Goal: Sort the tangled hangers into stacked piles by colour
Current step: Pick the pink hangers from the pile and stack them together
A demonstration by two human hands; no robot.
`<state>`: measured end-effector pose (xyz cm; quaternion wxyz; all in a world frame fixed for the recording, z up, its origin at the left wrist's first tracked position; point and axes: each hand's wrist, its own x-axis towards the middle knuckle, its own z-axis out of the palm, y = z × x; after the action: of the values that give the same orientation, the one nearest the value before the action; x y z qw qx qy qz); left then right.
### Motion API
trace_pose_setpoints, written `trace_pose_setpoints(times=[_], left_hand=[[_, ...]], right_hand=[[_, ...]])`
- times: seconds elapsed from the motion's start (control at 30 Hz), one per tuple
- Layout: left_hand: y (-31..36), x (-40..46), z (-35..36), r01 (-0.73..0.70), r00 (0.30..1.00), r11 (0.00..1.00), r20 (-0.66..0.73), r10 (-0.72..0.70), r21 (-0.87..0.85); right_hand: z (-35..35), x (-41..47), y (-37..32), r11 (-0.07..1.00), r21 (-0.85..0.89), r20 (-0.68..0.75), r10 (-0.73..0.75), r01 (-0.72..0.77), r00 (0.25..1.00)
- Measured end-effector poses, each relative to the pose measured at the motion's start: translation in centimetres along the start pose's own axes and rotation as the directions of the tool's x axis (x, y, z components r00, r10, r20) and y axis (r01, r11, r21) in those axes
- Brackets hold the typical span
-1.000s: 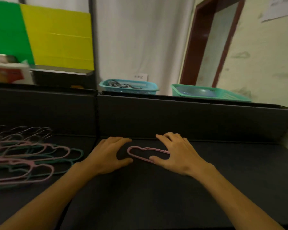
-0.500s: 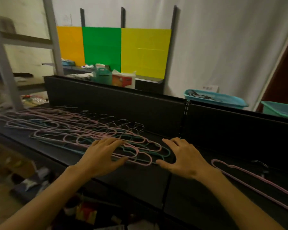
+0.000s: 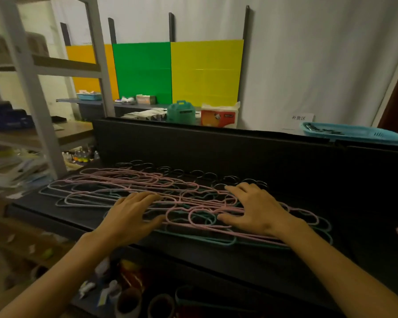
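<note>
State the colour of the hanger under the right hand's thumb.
Pink, seen in the head view: the hanger lies under the right hand.

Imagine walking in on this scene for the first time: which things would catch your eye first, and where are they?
First, the tangled heap of pink and teal hangers sprawled across the black table, with the left hand and right hand laid on top, fingers spread. Next, the bright orange, green and yellow panels on the wall behind. A blue basket sits far right.
</note>
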<state>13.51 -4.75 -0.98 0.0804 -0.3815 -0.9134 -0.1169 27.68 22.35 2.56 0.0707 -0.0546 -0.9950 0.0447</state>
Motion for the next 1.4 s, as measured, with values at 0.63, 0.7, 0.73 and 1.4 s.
trace_pose_setpoints(times=[0.63,0.7,0.73,1.4], left_hand=[[-20.9,6.1,-3.0,0.205,0.978,0.978,0.024,-0.206,0.026],[-22.2,7.7,-2.9,0.204,0.978,0.979,0.044,-0.205,0.026],[-22.8,8.4,-2.7,0.211,0.975,0.977,0.067,-0.212,0.017],[-30.5,15.6,-1.1,-0.162,0.975,0.948,0.106,0.197,-0.273]], right_hand=[[3.5,19.5,-13.1,0.996,0.077,0.145,-0.058,0.047,0.988],[4.1,20.7,-13.4,0.998,0.065,0.151,-0.031,0.021,0.988],[4.3,21.2,-13.4,0.998,0.067,0.158,-0.01,-0.001,0.987],[6.0,20.7,-17.4,0.88,0.226,0.041,0.421,-0.419,0.906]])
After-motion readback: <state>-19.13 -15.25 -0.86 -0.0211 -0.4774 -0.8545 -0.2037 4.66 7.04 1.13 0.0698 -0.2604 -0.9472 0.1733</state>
